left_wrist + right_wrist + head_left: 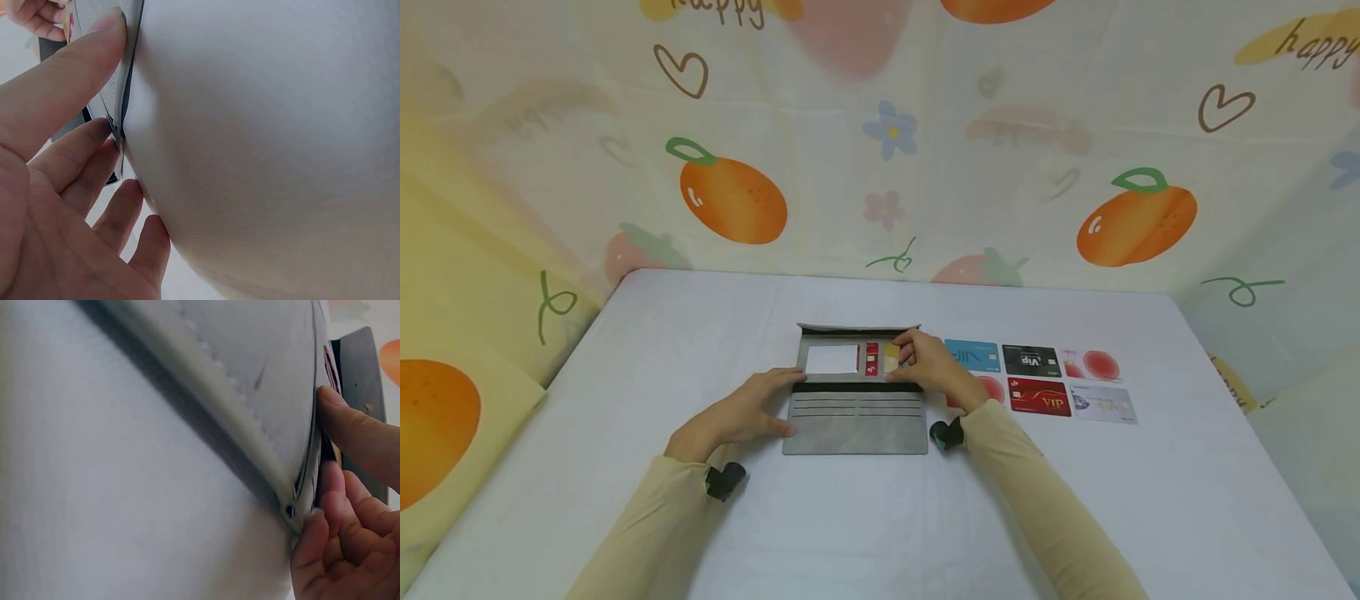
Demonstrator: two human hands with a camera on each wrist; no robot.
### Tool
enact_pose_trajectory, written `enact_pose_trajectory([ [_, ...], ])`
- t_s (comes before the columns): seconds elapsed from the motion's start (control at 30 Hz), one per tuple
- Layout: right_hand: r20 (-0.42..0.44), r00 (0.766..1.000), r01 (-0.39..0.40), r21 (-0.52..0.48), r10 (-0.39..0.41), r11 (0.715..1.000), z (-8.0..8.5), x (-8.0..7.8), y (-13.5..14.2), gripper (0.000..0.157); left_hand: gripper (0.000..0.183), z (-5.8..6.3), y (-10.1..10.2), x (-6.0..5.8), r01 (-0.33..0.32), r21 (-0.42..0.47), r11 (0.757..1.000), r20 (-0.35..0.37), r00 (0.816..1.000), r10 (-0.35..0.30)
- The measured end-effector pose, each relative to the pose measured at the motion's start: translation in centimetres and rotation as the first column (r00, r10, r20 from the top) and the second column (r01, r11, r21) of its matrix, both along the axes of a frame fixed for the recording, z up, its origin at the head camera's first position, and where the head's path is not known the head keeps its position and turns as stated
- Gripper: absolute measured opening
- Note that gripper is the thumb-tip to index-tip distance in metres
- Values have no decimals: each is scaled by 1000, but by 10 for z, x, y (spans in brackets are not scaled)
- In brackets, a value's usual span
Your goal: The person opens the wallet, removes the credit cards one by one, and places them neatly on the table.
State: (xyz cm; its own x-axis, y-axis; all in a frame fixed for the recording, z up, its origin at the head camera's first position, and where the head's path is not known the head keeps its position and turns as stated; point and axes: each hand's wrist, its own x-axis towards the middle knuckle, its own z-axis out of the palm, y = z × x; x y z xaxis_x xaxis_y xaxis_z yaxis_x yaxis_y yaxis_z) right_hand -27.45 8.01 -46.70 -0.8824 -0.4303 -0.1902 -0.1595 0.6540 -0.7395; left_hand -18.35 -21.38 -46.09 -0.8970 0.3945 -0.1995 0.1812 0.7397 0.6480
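Note:
A grey wallet [857,440] lies unfolded on the table, its card slots facing up. My left hand [730,418] rests at the wallet's left side, thumb on the lower panel and fingers along the edge. At the upper panel's right end, my right hand [934,365] pinches a gold card [891,357], partly hidden by the fingers. Left of it in the same panel show a red card [872,359] and a white card-sized rectangle [831,359]. In the right wrist view, the right thumb [350,425] lies over the wallet's edge and the other fingers curl beside it.
Right of the wallet, cards lie in two rows: a blue one [973,356], a black one [1032,361], a red VIP one [1040,397], a silver one [1103,403] and others. A patterned cloth [880,200] hangs behind the white table [865,533].

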Motion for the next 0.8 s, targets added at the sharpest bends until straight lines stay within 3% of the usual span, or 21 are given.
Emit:
enact_pose_trajectory([
  [0.2,4,1000,-20,-49,20,999,0,0,11,59,77,0,1,0,-1,-3,1000,4,1000,1],
  [0.5,9,1000,-25,30,25,999,9,4,22,63,78,1,1,-1,-2,-27,1000,7,1000,3],
  [0.8,-2,1000,10,11,-10,1000,12,6,23,54,76,1,2,-1,6,-28,1000,-9,1000,-6],
])
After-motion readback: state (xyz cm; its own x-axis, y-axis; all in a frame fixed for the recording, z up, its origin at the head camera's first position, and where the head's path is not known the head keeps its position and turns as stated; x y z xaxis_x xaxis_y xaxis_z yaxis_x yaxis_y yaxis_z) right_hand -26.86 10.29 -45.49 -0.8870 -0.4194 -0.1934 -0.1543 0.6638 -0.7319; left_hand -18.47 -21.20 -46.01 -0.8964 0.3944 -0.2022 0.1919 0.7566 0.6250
